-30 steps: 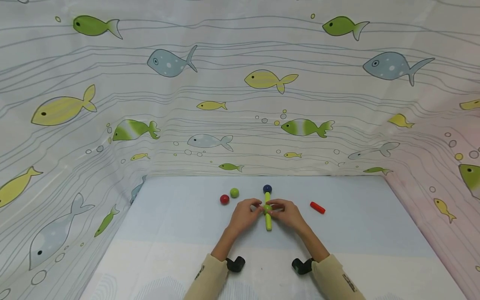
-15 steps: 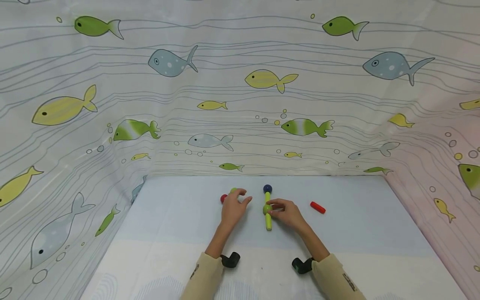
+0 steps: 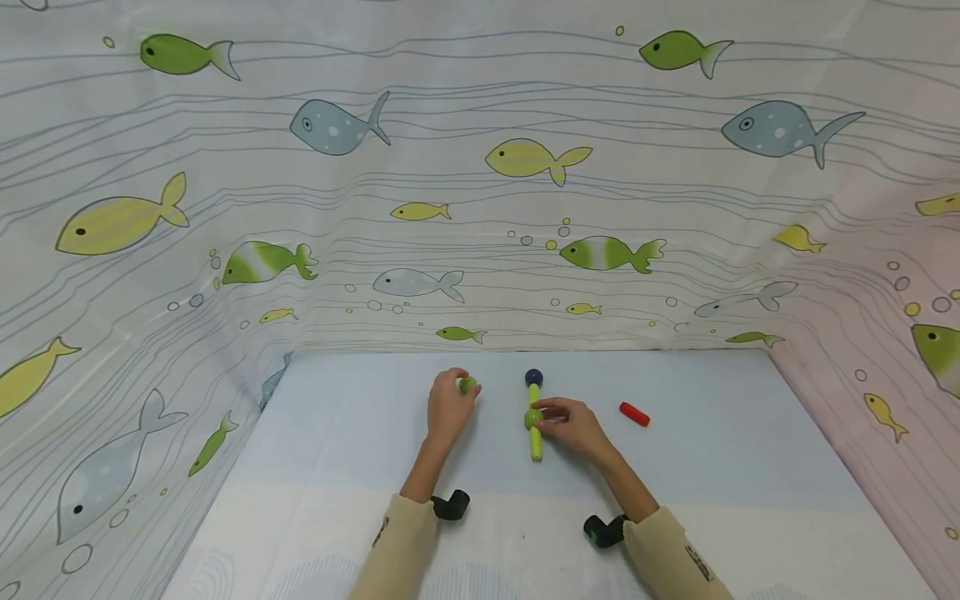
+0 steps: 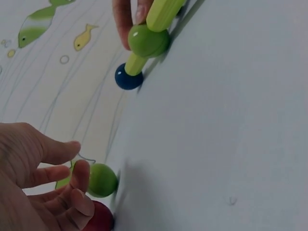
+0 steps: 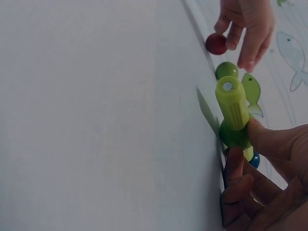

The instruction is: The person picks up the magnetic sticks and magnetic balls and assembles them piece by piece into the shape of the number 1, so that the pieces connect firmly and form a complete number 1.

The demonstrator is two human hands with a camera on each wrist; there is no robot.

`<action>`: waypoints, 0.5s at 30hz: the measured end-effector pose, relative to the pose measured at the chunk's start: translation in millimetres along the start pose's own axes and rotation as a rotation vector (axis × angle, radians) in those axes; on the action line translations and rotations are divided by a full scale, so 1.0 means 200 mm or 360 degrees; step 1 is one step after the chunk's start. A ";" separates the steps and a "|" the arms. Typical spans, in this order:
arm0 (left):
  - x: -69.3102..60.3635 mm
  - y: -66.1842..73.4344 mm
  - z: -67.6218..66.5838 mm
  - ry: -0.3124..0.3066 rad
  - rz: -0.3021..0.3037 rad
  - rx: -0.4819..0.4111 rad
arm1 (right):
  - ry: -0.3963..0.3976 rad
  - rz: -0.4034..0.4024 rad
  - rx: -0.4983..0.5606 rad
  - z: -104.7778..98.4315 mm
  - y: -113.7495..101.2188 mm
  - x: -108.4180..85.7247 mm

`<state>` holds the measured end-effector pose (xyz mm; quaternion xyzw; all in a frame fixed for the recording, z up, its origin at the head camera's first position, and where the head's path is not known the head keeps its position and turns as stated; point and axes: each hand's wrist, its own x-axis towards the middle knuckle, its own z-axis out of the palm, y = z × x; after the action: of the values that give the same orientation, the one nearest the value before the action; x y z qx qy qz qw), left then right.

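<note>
Table: the pale blue-and-white smooth surface (image 3: 697,467) is supporting every piece; twelve o'clock is pointing away from the person.
Right hand: at three o'clock, this hand (image 3: 573,427) is pinching the assembly at its middle, seemingly steadying it.
Left hand: towards nine, this hand (image 3: 448,410) is hovering with fingers parted, not visibly gripping; fetching another ball seems the step in hand.
Assembly: the lime-green rod-and-ball piece (image 3: 533,417) is lying at centre, its glossy dark-blue ball (image 3: 533,377) sitting at twelve, its bare rod end pointing to six.
Red rod: the short red cylinder (image 3: 634,414) is lying loose at three.
Loose green ball: the glossy sphere (image 3: 467,385) is resting at ten; the next move is probably calling for closing thumb and fingers round it.
Red ball: the dark-red sphere (image 5: 216,44) is resting just beside it.
</note>
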<state>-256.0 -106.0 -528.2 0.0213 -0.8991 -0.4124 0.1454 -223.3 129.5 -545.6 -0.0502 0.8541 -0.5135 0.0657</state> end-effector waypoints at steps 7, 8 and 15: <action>0.02 0.00 0.00 -0.0023 -0.0027 0.0048 | -0.0001 -0.0013 0.0005 0.00 0.00 0.00; 0.03 0.00 0.00 -0.0035 -0.0029 0.0054 | 0.0002 -0.0014 0.0002 0.00 0.00 0.00; 0.04 0.01 -0.01 -0.0127 -0.0073 0.0080 | 0.0016 -0.0035 0.0024 0.00 0.01 0.00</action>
<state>-263.2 -107.1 -524.5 0.0289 -0.9135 -0.3935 0.0994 -222.9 129.5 -547.5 -0.0564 0.8499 -0.5209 0.0561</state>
